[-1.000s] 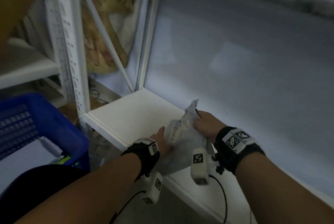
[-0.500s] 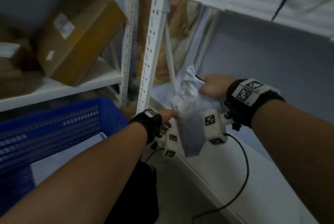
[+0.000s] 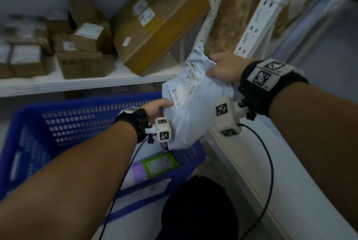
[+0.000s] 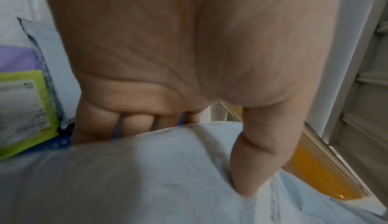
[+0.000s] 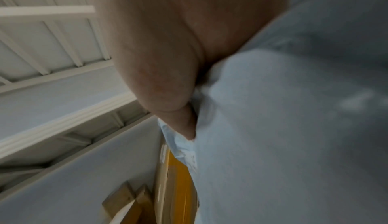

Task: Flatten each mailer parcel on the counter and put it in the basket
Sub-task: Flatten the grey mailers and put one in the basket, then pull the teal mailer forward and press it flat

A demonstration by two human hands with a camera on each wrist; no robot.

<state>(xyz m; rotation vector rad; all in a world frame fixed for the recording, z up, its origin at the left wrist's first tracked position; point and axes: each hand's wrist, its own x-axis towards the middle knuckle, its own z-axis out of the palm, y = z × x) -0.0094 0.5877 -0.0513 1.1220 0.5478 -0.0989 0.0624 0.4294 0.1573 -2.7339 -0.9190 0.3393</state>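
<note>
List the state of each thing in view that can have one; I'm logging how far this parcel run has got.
white mailer: lifted, held over the basket, still puffy
left hand: grips the mailer's near edge
right hand: grips the mailer's top
blue basket: holds other parcels
green-labelled parcel: lying in the basket
large cardboard box: tilted on the shelf

Black wrist straps [image 3: 271, 88] behind each hand carry white blocks [image 3: 227, 118] printed with black square markers; thin black cables [image 3: 269, 172] trail from them.
</note>
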